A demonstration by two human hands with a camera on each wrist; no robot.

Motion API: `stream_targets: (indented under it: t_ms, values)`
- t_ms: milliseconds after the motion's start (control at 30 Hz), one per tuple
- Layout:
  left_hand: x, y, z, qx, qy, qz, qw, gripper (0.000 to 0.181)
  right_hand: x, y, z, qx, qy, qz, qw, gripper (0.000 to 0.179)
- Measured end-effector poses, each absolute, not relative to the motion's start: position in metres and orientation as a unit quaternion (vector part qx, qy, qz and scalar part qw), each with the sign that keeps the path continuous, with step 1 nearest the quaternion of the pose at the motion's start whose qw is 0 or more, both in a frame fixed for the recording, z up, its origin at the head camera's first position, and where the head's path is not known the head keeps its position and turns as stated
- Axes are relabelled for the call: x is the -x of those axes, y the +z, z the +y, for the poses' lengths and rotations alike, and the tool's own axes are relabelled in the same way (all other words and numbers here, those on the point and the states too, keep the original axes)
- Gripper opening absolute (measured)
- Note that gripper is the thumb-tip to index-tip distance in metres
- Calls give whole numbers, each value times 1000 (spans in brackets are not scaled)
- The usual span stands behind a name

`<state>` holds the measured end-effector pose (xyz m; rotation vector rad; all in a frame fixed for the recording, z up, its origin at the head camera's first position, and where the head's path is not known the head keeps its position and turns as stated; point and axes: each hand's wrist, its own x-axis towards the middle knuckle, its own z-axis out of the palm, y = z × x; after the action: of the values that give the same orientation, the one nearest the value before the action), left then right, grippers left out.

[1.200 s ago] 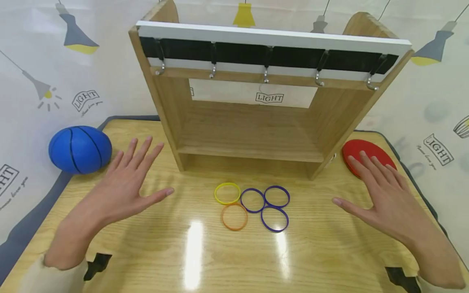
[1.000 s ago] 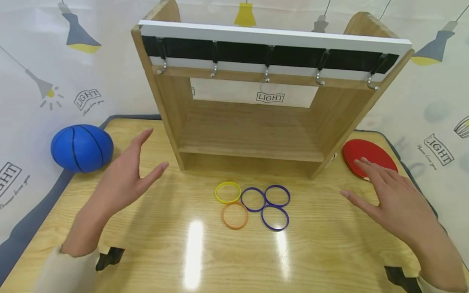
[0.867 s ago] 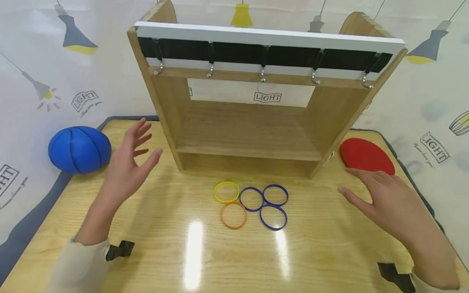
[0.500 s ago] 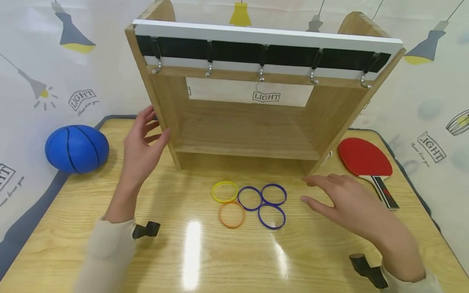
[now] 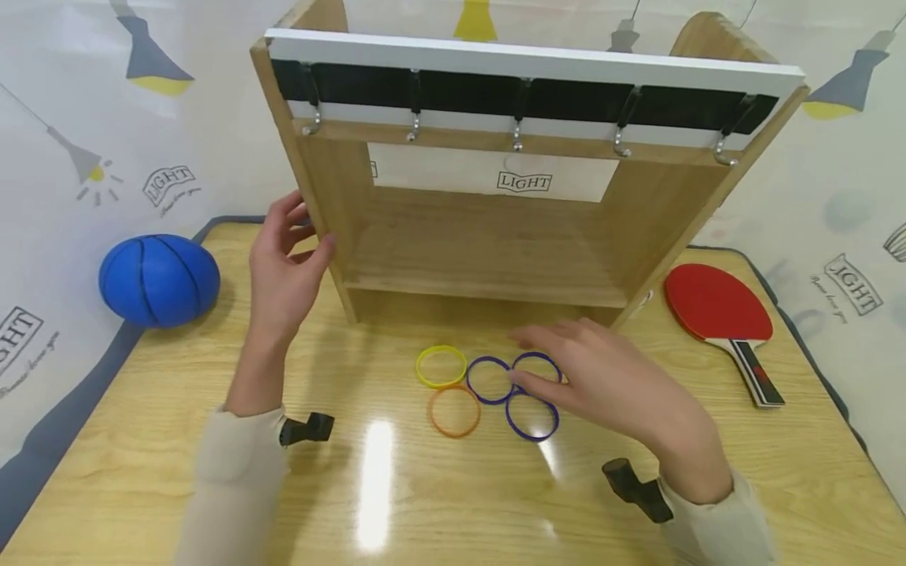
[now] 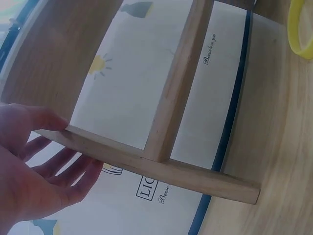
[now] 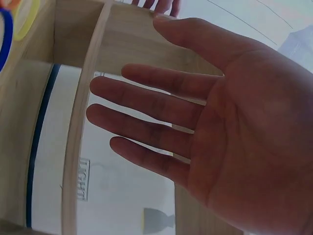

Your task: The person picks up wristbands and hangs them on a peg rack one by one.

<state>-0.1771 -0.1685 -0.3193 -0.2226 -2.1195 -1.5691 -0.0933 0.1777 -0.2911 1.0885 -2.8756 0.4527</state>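
Note:
My left hand (image 5: 281, 279) grips the left side panel of a wooden hook rack (image 5: 488, 248). In the left wrist view the thumb (image 6: 49, 117) lies on the panel's edge and the fingers curl round its outer face. My right hand (image 5: 609, 381) hovers over the purple rings, partly covering the far-right one in the head view; its fingers (image 7: 151, 105) are extended and hold nothing. On the table before the rack lie a yellow ring (image 5: 418, 368), an orange ring (image 5: 454, 435) and three thin purple rings (image 5: 532, 437), grouped close together.
Several metal hooks (image 5: 517, 144) line the rack's black-and-white top bar. A blue ball (image 5: 159, 281) sits on the table's left, and a red table tennis paddle (image 5: 718, 303) lies to the right. Behind stands a patterned backdrop (image 5: 233, 102).
My left hand has moved in from beside the ball to the rack's left panel and taken hold of it. My right hand has moved left, from the paddle to over the purple rings.

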Motion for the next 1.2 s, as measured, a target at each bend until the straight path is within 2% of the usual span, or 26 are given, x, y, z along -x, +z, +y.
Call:
stream_targets:
  t_ms: [267, 600, 733, 800, 933, 1200]
  values:
    - [179, -323, -162, 83, -586, -767, 246, 49, 104, -312, 167, -369, 172, -913, 15, 36]
    - [157, -296, -152, 57, -593, -764, 247, 48, 113, -338, 141, -406, 160, -900, 1, 3]
    - [154, -292, -150, 50, -593, -764, 250, 47, 112, -351, 130, -355, 127, -926, -18, 23]
    - [153, -291, -149, 51, -593, -764, 250, 47, 112, -359, 126, -323, 111, -939, -32, 27]
    - [154, -292, -148, 53, -594, -763, 248, 46, 113, -375, 121, -296, 95, -949, -51, 22]
    - [154, -293, -147, 49, -595, -764, 244, 46, 115, -387, 115, -293, 83, -952, -30, 19]
